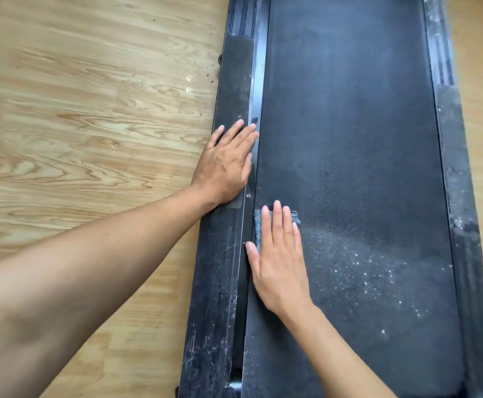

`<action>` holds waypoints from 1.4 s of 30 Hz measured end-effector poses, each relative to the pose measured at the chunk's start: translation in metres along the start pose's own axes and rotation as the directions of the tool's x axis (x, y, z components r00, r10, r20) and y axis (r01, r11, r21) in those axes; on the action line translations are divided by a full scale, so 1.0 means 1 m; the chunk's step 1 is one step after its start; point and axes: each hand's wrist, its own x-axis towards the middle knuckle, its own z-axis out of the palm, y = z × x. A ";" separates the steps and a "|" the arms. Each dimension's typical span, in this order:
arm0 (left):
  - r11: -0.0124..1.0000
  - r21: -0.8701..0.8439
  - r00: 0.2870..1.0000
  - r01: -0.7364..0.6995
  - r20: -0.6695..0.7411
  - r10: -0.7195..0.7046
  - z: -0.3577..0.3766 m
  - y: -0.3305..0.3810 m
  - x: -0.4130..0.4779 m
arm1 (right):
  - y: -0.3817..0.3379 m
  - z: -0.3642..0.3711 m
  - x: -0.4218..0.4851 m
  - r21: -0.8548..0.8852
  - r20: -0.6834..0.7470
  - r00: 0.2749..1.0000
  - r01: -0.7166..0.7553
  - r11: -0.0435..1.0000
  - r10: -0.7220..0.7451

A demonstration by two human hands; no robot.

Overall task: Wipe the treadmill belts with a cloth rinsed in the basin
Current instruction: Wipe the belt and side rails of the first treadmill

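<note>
My right hand (277,259) is flat, fingers spread a bit, pressing the blue cloth (259,222) onto the belt (349,139) near its left edge; left hand (226,162) is open too, palm down on the side rail (231,90), holding nothing; pale dust specks (372,277) sit right of the cloth; wood floor (76,124) alongside.
</note>
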 end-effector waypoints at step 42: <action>1.000 0.013 1.000 0.005 -0.022 -0.005 -0.004 0.003 -0.002 | 0.004 -0.010 0.060 0.014 -0.071 0.996 0.058 0.998 -0.057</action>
